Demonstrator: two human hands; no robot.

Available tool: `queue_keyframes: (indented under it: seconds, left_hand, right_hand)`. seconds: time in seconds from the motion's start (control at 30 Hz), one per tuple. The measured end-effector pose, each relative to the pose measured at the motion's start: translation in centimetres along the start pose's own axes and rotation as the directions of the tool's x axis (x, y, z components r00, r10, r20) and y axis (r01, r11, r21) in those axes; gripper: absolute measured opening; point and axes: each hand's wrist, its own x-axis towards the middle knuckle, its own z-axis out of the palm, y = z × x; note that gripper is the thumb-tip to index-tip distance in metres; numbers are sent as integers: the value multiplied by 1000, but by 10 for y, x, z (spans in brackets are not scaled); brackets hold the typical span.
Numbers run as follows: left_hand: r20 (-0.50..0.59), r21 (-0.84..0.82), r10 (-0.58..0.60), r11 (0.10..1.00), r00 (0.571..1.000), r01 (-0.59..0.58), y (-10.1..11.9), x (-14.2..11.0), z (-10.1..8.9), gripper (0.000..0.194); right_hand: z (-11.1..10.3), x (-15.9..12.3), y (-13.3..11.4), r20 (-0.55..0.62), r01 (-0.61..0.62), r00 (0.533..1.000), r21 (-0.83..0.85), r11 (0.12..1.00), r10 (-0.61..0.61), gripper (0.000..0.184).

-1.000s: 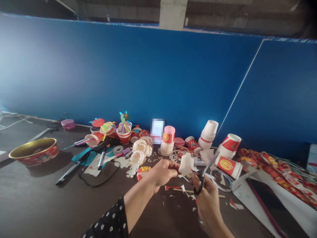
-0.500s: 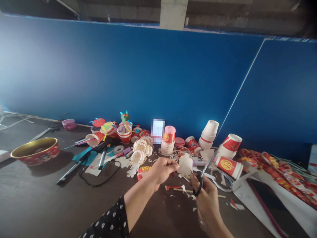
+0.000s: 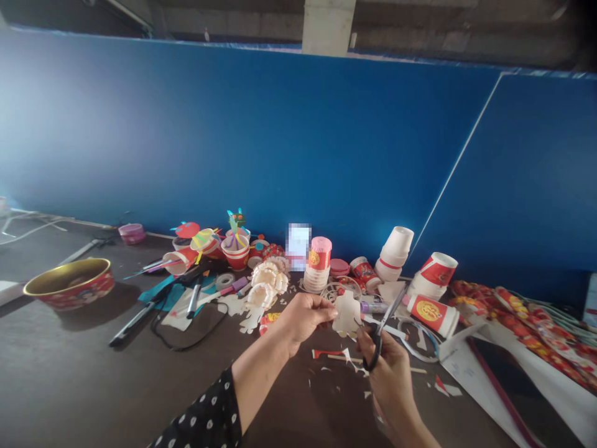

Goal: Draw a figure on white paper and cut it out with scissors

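Between thumb and fingertips, my left hand [image 3: 305, 316] pinches the left edge of a white paper cutout [image 3: 347, 313] with a wavy outline. My right hand [image 3: 390, 367] is closed around the dark handles of a pair of scissors [image 3: 388, 320], whose blades point up and away to the right. Its fingertips come close to the cutout's lower right edge; I cannot tell whether they touch it. Below the hands, paper scraps [image 3: 331, 353] and a thin wooden stick [image 3: 345, 359] lie on the dark table.
Stacked paper cups [image 3: 318, 264] stand behind the hands, with more white cups [image 3: 394, 255] to the right. Scalloped paper pieces [image 3: 263, 286] lie left of centre. A red-and-gold tin [image 3: 69, 285] sits far left. At right, a phone [image 3: 517, 386] rests on a white box.
The cutout has shifted slightly left and turned a little in my left hand. The scissors have barely moved. The whole view has drifted a touch.
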Motion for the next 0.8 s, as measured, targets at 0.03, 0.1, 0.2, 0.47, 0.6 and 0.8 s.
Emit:
queue_keyframes:
  seconds: [0.03, 0.1, 0.2, 0.47, 0.6, 0.8]
  left_hand:
    - [9, 0, -8, 1000, 1000, 8, 0, 0, -1, 15]
    - [22, 11, -19, 1000, 1000, 18, -1, 0, -2, 14]
    - [30, 35, -34, 999, 999, 33, 0, -1, -3, 13]
    - [-10, 14, -16, 1000, 1000, 16, 6, -2, -5, 8]
    - [-95, -195, -31, 981, 995, 12, 10, -1, -7, 9]
    - [-206, -377, 30, 920, 978, -107, 13, -3, -4, 13]
  right_hand:
    - [0, 0, 0, -8, -2, 1000, 1, 1000, 2, 19]
    - [0, 0, -1, -22, -9, 1000, 6, 1000, 9, 21]
    - [0, 0, 0, -28, -24, 999, 16, 1000, 25, 23]
    - [3, -1, -4, -61, -40, 997, 98, 994, 47, 25]
    - [4, -5, -9, 53, -32, 998, -15, 999, 33, 30]
    - [12, -16, -19, 406, -59, 905, -176, 983, 128, 38]
